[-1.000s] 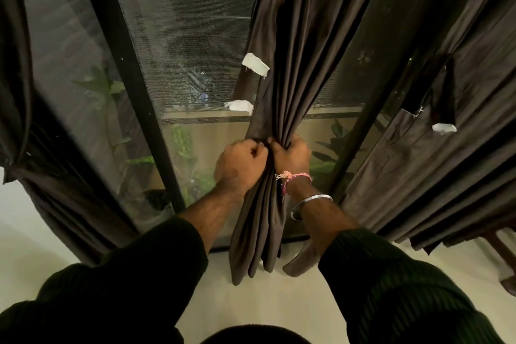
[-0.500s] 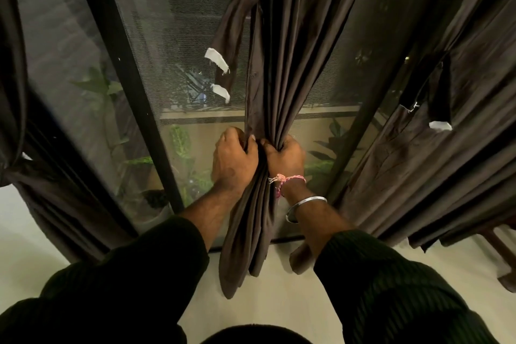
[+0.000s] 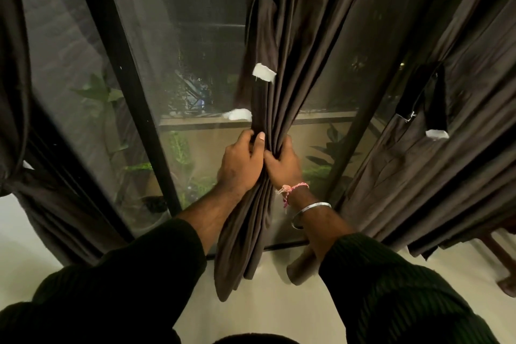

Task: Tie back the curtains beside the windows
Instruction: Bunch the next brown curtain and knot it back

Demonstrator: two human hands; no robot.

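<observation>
A dark brown curtain hangs in front of the window, gathered into a narrow bunch at its middle. My left hand grips the bunch from the left, thumb lying up along the folds. My right hand grips the same bunch from the right, fingers wrapped behind it. A brown tie-back strap with white patches at its ends hangs loose on the left of the gathered cloth, just above my hands. The curtain's lower end dangles below my wrists.
Another brown curtain on the right carries its own dark strap with a white tip. A third curtain hangs bunched at the far left. Black window frame bars cross the glass. Pale floor lies below. A wooden furniture leg stands at the right edge.
The loose strap with the white patches swung left and then back against the gathered curtain. Both hands kept their hold on the bunch, with the left thumb now up along the folds.
</observation>
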